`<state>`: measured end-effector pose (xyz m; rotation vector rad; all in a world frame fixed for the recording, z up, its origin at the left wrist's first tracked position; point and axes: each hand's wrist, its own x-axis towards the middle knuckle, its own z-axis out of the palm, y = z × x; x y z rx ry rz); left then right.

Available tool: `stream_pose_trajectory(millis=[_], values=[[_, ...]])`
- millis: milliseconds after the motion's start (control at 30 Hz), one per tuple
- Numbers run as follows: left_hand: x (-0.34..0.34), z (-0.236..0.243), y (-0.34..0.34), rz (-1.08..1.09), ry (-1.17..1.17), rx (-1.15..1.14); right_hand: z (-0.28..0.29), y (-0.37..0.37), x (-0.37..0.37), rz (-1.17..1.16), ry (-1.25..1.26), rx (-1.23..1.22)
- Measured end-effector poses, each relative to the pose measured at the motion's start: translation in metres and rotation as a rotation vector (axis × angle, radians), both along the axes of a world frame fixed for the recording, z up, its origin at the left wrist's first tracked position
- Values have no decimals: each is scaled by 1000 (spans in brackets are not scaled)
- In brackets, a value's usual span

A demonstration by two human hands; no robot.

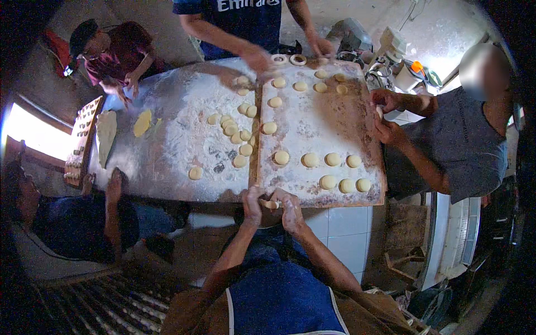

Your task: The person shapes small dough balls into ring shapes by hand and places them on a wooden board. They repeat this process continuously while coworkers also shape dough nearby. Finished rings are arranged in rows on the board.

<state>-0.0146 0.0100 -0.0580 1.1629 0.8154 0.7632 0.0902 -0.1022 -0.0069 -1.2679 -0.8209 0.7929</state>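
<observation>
At the near edge of the table, my left hand [253,205] and my right hand [288,211] are closed from both sides on a small pale dough piece [269,204]. Just beyond them lies a floured wooden board [310,131]. Flat dough rounds rest on it, among them a dough round [282,158] a little past my right hand. Left of the board, a loose cluster of dough rounds [230,127] sits on the floured table [167,151]. One lone dough round [195,173] lies nearer to me, left of my left hand.
Across the table, a person [240,33] reaches over the board beside two white rings [297,60]. Another person [463,128] works dough at the right. Two more people are at the left, by a dough sheet [106,134], a yellow dough piece [143,123] and a filled tray [84,139].
</observation>
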Motion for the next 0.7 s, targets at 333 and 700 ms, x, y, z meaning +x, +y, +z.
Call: stream_pose_trajectory(millis=[333,700], values=[[22,72,23,-71,655,818,62,-12,33,-208,-855,-539],[9,70,51,-259,444,929,45,25,128,-163,-1123,-662]])
